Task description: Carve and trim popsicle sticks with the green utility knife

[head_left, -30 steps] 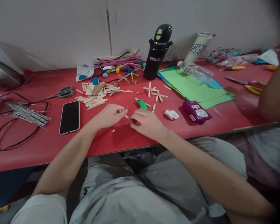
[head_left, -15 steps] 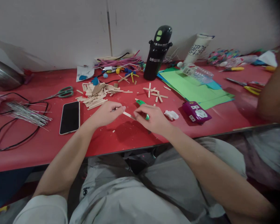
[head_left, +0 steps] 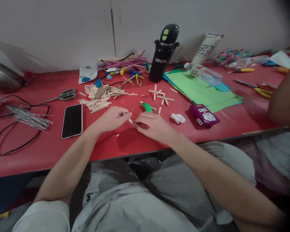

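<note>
Fingers point(head_left: 127, 116) of the left hand point(head_left: 111, 120) pinch a wooden stick point(head_left: 131, 121), right of the phone point(head_left: 72, 121); farther right, the right hand point(head_left: 154, 126) curls at the stick's end, grip unclear. Uneven pressure could snap that thin wood!

Stick point(head_left: 131, 121) partly hidden by left hand point(head_left: 114, 118), green object point(head_left: 147, 107) part-covered by right hand point(head_left: 152, 125), metal vessel point(head_left: 5, 76) cropped at left.

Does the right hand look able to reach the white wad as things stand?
Probably yes: the white wad lies close beside the right hand, with nothing visible between them, though it seems busy at the thin stick.
</note>
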A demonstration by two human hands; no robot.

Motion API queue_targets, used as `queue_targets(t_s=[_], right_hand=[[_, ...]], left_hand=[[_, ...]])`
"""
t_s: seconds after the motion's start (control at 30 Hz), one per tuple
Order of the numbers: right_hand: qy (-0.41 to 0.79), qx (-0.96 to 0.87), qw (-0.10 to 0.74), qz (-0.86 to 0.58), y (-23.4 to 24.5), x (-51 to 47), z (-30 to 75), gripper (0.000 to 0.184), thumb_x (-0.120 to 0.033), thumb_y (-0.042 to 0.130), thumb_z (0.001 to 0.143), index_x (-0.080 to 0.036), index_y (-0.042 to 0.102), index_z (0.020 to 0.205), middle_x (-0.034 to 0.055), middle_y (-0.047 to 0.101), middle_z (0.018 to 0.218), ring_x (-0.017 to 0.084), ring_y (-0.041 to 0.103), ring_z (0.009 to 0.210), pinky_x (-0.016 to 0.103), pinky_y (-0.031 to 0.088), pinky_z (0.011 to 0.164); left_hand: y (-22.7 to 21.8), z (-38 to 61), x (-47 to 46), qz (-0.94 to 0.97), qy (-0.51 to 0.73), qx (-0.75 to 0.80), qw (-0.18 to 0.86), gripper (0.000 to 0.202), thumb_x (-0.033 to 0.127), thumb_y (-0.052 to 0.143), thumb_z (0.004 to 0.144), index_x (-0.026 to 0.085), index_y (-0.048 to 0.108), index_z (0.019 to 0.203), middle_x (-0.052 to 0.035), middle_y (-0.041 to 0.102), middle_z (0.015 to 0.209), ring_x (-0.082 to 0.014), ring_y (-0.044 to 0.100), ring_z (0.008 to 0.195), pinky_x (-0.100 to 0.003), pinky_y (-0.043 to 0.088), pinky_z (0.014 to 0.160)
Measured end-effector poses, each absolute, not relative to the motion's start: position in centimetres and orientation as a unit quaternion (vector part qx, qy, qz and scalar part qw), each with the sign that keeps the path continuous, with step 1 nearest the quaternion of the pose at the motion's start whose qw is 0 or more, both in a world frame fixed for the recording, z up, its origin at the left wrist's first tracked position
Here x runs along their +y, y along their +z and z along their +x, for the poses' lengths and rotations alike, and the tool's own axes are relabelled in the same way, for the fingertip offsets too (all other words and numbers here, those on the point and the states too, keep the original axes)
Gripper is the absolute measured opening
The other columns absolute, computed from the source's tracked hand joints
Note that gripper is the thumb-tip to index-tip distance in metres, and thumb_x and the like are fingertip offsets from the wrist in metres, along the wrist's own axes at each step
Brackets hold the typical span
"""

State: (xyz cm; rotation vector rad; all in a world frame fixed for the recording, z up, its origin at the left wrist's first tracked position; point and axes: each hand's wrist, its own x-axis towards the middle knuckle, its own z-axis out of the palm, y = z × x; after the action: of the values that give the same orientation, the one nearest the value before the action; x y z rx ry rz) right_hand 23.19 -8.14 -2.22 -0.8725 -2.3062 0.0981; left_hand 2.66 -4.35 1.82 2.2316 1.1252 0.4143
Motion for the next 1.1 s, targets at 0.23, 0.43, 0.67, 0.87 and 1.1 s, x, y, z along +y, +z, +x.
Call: queue_targets(t_s=[0.23,0.43,0.67,0.87,1.1], right_hand=[[0.023,-0.889,0.294,-0.349,-2.3,-8.2,23.0,0.013,-0.014,0.054,0.09,-0.017,0.062,0.08,0.0066,0.067,0.08,0.019,0.061,0.077,0.03,0.049,0.073],[-0.048,-0.888,0.308,-0.339,-2.5,-8.3,22.6,0.015,-0.009,0.053,0.085,-0.019,0.058,0.075,0.0054,0.063,0.075,0.019,0.057,0.075,0.03,0.048,0.072],[-0.093,-0.876,0.338,-0.331,-2.4,-8.4,22.1,0.019,-0.008,0.049,0.086,-0.019,0.056,0.073,0.0054,0.061,0.071,0.019,0.054,0.071,0.03,0.049,0.071],[0.005,-0.842,0.402,-0.361,-2.1,-7.9,22.9,0.012,-0.013,0.053,0.088,-0.019,0.061,0.081,0.0046,0.064,0.076,0.017,0.06,0.073,0.03,0.051,0.073],[0.034,-0.865,0.377,-0.329,-2.5,-7.5,23.3,0.023,-0.014,0.051,0.093,-0.018,0.07,0.105,0.0101,0.07,0.096,0.021,0.065,0.089,0.036,0.054,0.082]], left_hand=[[1.6,2.9,-4.2,0.841,0.161,0.423,0.297,0.037,0.04,0.042,0.091,0.018,0.039,0.06,0.0044,0.028,0.059,-0.0093,0.027,0.057,-0.029,0.021,0.056],[1.3,3.0,-4.1,0.834,0.172,0.438,0.287,0.037,0.036,0.043,0.089,0.019,0.034,0.058,0.0042,0.026,0.059,-0.0093,0.026,0.057,-0.03,0.02,0.056],[1.5,2.9,-3.9,0.818,0.185,0.479,0.26,0.035,0.031,0.045,0.085,0.019,0.025,0.058,0.0041,0.019,0.058,-0.0093,0.022,0.056,-0.031,0.018,0.056],[1.7,2.4,-3.7,0.792,0.232,0.49,0.28,0.038,0.035,0.045,0.087,0.02,0.023,0.06,0.0045,0.018,0.057,-0.0091,0.02,0.055,-0.031,0.017,0.055],[1.8,2.8,-3.9,0.798,0.235,0.472,0.292,0.038,0.035,0.045,0.086,0.02,0.025,0.058,0.0043,0.02,0.056,-0.0088,0.021,0.053,-0.031,0.016,0.054]])
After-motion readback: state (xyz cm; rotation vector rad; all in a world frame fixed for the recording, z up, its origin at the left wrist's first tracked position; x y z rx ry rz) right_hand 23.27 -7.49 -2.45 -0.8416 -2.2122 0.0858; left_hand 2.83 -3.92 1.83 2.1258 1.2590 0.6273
